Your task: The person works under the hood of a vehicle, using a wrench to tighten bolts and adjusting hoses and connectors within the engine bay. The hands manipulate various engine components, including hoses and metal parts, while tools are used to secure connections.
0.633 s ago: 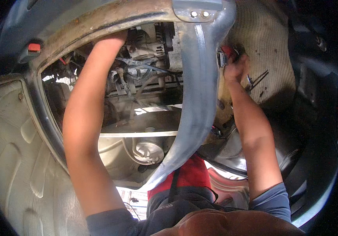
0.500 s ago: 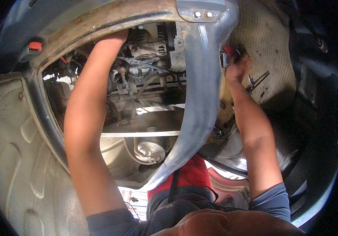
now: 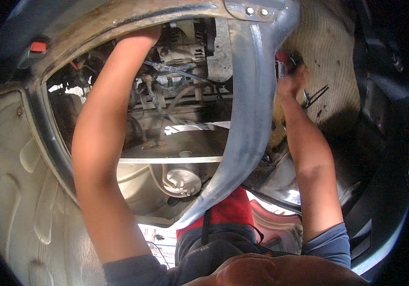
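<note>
My left arm reaches through a framed opening into a vehicle's engine space. My left hand (image 3: 143, 35) goes in under the rusty upper rim (image 3: 114, 26), its fingers hidden there. Beside it sits a ribbed metal alternator-like part (image 3: 178, 52), with hoses and cables (image 3: 176, 71) below. On the other side of a curved grey post (image 3: 249, 95), my right hand (image 3: 292, 83) is closed around a small red and black object (image 3: 282, 58) against the post's far side. Shadow and the hand hide most of that object, so its kind is unclear.
A ribbed beige mat or lining (image 3: 330, 62) lies right of the post, with thin dark rods (image 3: 317, 95) on it. A pale moulded panel (image 3: 14, 176) stands at left. A red-topped fitting (image 3: 38, 47) is at upper left; a round metal cover (image 3: 184, 182) sits low in the opening.
The view has shifted slightly, so the post and right hand appear a little further right. Both arms keep nearly the same pose, the left hand still inside the opening.
</note>
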{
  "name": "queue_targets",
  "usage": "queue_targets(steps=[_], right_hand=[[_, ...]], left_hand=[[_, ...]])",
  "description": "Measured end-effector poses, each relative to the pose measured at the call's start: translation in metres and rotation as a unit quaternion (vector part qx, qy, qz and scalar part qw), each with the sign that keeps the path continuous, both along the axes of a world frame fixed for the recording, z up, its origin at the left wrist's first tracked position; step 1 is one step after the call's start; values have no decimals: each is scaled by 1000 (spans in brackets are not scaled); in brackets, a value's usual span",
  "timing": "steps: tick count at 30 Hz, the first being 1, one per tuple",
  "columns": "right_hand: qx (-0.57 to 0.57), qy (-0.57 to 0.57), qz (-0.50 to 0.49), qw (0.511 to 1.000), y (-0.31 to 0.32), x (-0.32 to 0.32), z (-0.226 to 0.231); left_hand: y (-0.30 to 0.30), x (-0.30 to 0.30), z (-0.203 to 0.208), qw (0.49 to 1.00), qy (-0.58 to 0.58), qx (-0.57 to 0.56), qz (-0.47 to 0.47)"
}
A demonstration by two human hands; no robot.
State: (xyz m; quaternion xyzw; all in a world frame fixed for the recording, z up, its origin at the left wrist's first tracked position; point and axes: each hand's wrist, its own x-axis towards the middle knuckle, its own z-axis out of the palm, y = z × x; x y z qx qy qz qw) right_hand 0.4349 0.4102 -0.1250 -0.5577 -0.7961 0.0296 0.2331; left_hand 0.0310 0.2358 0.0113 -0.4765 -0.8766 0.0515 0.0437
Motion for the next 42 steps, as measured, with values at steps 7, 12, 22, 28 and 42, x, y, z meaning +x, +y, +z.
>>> queue_targets(steps=[7, 12, 22, 28, 42], right_hand=[[1, -32, 9, 999, -3, -9, 5], [21, -11, -26, 999, -1, 3, -7], [16, -38, -28, 999, -7, -10, 14], [-15, -33, -43, 998, -8, -11, 15], [29, -26, -2, 999, 0, 5, -18]], left_hand=[[-10, -1, 12, 1000, 8, 1, 10], [1, 2, 1, 1000, -3, 2, -3], [5, -2, 0, 1000, -1, 11, 0], [3, 0, 2, 1000, 0, 13, 2], [3, 3, -3, 999, -7, 32, 8]])
